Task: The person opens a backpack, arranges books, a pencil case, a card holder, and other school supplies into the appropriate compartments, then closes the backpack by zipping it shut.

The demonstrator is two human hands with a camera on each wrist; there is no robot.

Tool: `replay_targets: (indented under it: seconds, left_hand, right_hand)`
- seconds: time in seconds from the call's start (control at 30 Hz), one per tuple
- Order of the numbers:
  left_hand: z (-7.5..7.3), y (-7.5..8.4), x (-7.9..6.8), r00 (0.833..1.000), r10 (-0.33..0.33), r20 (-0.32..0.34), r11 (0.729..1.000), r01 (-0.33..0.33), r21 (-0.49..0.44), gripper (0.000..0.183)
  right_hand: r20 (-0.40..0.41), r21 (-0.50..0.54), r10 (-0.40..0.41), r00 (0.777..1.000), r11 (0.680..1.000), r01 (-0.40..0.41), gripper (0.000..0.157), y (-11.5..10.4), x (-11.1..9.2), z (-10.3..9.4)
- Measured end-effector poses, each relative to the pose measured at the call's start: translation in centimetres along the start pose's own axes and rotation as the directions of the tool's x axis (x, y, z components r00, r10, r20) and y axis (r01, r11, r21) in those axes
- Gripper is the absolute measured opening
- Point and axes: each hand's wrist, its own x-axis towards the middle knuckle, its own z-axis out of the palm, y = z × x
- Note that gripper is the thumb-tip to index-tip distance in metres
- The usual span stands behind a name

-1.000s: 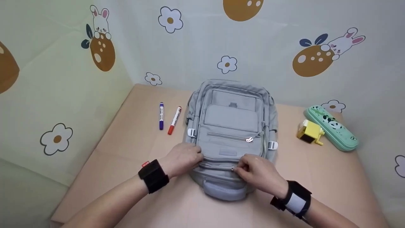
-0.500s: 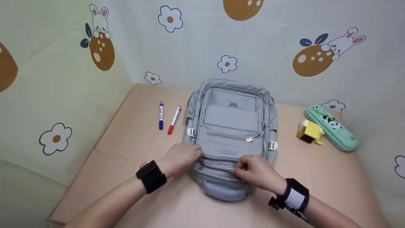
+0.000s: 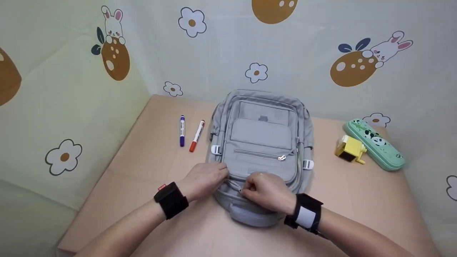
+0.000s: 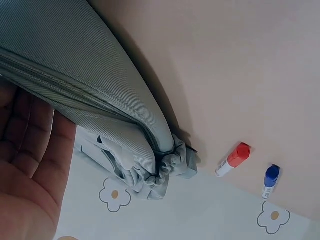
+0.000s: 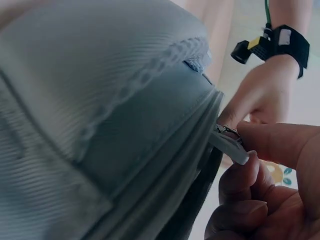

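Observation:
A grey backpack (image 3: pixel 262 134) lies on its back on the table, its top handle (image 3: pixel 253 216) toward me. My right hand (image 3: pixel 269 191) pinches a metal zipper pull (image 5: pixel 234 148) between thumb and curled fingers, at the seam across the bag's near end. At the left end of that same seam, my left hand (image 3: pixel 204 181) grips the fabric edge. In the left wrist view its fingers (image 4: pixel 32 125) reach in behind the zipper track (image 4: pixel 65 87), and their tips are hidden by the cloth.
Left of the bag lie a blue marker (image 3: pixel 182 131) and a red marker (image 3: pixel 197 136). To the right are a yellow crank pencil sharpener (image 3: pixel 348 149) and a green panda pencil case (image 3: pixel 376 144). A patterned curtain (image 3: pixel 221 53) hangs behind the table (image 3: pixel 142 171).
My right hand has slid left along the seam with the zipper pull, toward my left hand. The left hand stays at the bag's edge, nearly still.

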Motion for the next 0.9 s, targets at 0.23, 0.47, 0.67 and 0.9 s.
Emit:
replay_targets:
  seconds: [0.23, 0.47, 0.67, 0.9]
  left_hand:
    - [-0.1, 0.2, -0.1, 1.000, -0.015, 0.010, 1.000, 0.016, -0.022, 0.007]
    - [-0.1, 0.3, -0.2, 0.999, -0.037, -0.021, 0.996, 0.035, -0.078, 0.008]
    - [-0.1, 0.4, -0.3, 0.998, -0.044, -0.045, 0.995, 0.040, -0.092, 0.007]
    - [-0.2, 0.7, -0.3, 0.998, -0.049, -0.045, 0.996, 0.045, -0.082, 0.004]
  right_hand:
    - [-0.005, -0.032, -0.053, 0.999, 0.998, 0.053, 0.010, 0.5, -0.4, -0.3]
    - [-0.085, -0.146, -0.169, 0.982, 0.977, 0.155, 0.015, 2.5, -2.4, -2.0]
    - [-0.114, -0.267, -0.259, 0.959, 0.938, 0.222, 0.020, 4.4, -3.8, -1.4]
    - [-0.140, -0.403, -0.352, 0.926, 0.874, 0.271, 0.023, 5.2, -3.8, 0.0]
